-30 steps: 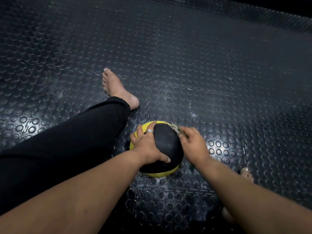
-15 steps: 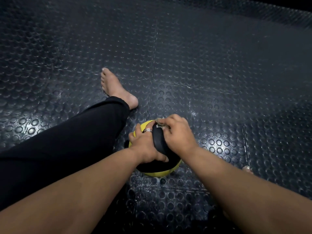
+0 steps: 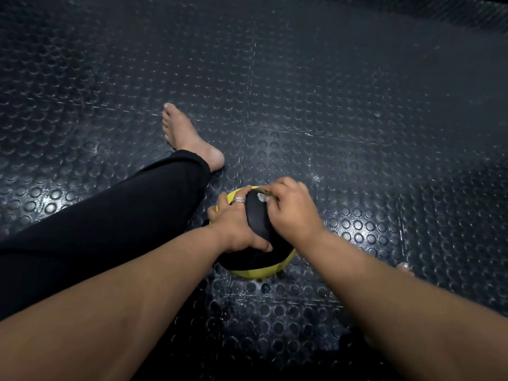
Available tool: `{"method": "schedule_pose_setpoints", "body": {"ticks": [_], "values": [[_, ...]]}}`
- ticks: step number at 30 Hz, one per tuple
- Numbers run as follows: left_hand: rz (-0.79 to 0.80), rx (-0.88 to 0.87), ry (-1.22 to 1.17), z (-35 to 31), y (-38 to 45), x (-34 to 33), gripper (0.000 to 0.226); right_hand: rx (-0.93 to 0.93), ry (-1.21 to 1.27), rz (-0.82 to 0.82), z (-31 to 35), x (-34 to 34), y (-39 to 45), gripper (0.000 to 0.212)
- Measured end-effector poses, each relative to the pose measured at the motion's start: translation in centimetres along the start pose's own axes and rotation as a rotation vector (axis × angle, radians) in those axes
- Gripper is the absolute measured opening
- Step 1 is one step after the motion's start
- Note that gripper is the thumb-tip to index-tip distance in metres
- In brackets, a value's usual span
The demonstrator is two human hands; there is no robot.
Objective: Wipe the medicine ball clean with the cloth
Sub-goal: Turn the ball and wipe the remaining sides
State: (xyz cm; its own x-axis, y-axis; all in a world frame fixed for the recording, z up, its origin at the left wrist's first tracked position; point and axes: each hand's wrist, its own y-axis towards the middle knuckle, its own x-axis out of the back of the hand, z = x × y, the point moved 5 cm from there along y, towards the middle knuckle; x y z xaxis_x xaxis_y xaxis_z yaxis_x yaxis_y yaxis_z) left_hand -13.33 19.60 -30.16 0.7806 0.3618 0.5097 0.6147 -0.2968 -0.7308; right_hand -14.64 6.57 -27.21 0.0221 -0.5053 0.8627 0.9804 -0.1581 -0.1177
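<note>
Fingers (image 3: 270,194) apparently pinch cloth (image 3: 262,194) atop round medicine ball (image 3: 258,224).

No text, label, brand, number or sign is showing legibly anywhere in the head view. The medicine ball (image 3: 254,258) is showing only plain black and yellow surfaces, with a small pale mark near its top, beside the right hand (image 3: 292,213), that is too blurred to read as letters. The left hand (image 3: 235,229) is covering part of the ball's left side, so any print there is hidden. The studded floor (image 3: 357,133) around the ball is carrying no writing.
</note>
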Motion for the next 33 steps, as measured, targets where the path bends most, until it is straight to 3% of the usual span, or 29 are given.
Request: {"method": "schedule_pose_setpoints", "body": {"ticks": [3, 10, 14, 18, 21, 27, 33], "values": [[0.004, -0.002, -0.010, 0.0, 0.0, 0.4, 0.133, 0.097, 0.000, 0.063, 0.4, -0.2, 0.5, 0.034], [0.011, -0.028, -0.038, 0.1, -0.2, 0.7, 0.131, 0.162, 0.097, -0.139, -2.4, 0.3, -8.2, 0.030], [-0.004, -0.036, -0.002, -0.1, -0.2, 0.0, 0.133, 0.208, 0.074, -0.162, -0.3, 0.1, -5.6, 0.029], [-0.002, -0.031, -0.004, 0.0, -0.1, -0.2, 0.137, 0.267, -0.027, -0.043, 2.3, -0.1, -1.3, 0.036], [0.005, -0.049, -0.016, 0.0, 0.0, 0.1, 0.135, 0.282, 0.003, -0.099, 1.3, 0.3, -3.5, 0.029], [-0.007, -0.075, -0.031, 0.4, 0.7, 1.2, 0.133, 0.192, 0.023, -0.131, -4.1, -1.3, -11.1, 0.027], [0.035, -0.084, -0.067, 1.2, 1.6, 1.7, 0.135, -0.064, 0.233, -0.221, -1.8, -0.4, -6.9, 0.028]]}}
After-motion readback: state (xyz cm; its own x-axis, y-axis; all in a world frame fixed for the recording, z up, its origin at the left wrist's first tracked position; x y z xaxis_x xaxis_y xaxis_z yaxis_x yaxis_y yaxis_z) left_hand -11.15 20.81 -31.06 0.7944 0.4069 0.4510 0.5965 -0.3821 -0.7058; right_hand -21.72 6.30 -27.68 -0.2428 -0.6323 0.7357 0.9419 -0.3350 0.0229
